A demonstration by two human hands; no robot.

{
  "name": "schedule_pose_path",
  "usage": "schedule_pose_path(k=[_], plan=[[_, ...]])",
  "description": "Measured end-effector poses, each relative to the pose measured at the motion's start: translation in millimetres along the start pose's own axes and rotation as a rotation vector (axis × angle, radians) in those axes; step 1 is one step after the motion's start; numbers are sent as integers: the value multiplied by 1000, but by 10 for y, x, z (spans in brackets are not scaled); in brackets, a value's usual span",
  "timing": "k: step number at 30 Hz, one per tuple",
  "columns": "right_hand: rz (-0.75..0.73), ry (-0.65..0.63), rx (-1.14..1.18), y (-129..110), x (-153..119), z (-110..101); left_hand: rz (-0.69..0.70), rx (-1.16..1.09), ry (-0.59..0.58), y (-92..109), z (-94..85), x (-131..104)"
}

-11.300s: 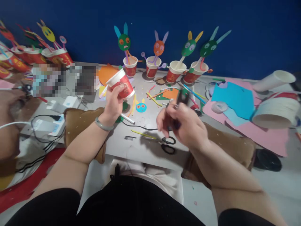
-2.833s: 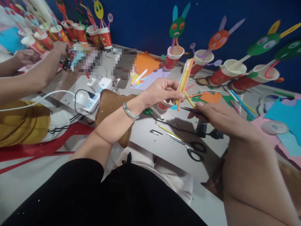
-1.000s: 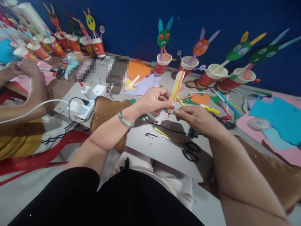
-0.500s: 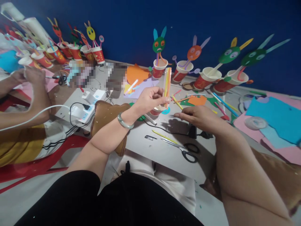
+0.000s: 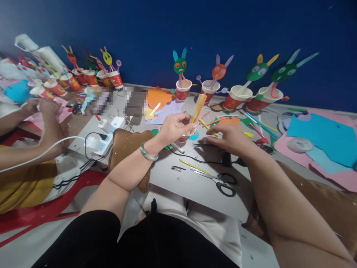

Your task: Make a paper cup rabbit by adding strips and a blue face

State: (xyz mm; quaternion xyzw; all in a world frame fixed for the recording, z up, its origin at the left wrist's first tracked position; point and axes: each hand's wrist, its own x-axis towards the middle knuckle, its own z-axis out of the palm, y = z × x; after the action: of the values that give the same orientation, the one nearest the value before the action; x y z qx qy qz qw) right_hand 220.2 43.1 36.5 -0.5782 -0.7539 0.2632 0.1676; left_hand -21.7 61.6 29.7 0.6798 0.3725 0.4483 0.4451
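In my left hand [image 5: 177, 128], thumb and fingers pinch a bundle of yellow and orange paper strips [image 5: 199, 106] that stands up at a tilt. Just below that hand is a paper cup [image 5: 182, 139], mostly hidden, with a blue paper disc [image 5: 193, 135] beside it. My right hand [image 5: 232, 138] is low over the table, thumb and fingers apart. Under its thumb lie dark, thin tweezers [image 5: 199, 144], pointing left. Nearer to me are black-handled scissors [image 5: 216, 179], a yellow strip [image 5: 194, 166] and a small clip-like piece [image 5: 178, 169].
Red paper cups with paper rabbit figures, such as one orange-headed figure [image 5: 219, 71], line the blue wall. Coloured paper [image 5: 320, 134] and a tape roll [image 5: 300, 144] lie right. To the left are a power strip [image 5: 111, 136] with cords and another person's hands [image 5: 50, 108].
My right hand has loosened from the tweezers, which now lie on the table, and its fingers have spread. My left hand keeps the strips, now tilted more to the right. The view has shifted slightly.
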Motion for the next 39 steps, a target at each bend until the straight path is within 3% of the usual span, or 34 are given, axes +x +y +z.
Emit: schedule_pose_path(k=[4,7,12,21,30,35,37,39], plan=[[-58,42,484,-211,-112,-26,84,95,-82,-17,19,-18],[-95,107,624,-341,-162,34,173,165,-158,-36,20,-4],[-159,249,603,-389,-167,104,204,259,-208,-49,40,11],[-160,250,631,-389,-154,108,147,246,-241,-34,93,-21],[-172,311,686,-332,-102,91,218,251,-204,-113,91,-26],[-94,360,757,-294,-68,74,114,310,-6,-184,-60,73],[-42,430,807,-266,-37,68,24,321,-43,-250,-145,109],[-6,514,875,-236,-2,58,-42,316,-174,-333,-216,120]])
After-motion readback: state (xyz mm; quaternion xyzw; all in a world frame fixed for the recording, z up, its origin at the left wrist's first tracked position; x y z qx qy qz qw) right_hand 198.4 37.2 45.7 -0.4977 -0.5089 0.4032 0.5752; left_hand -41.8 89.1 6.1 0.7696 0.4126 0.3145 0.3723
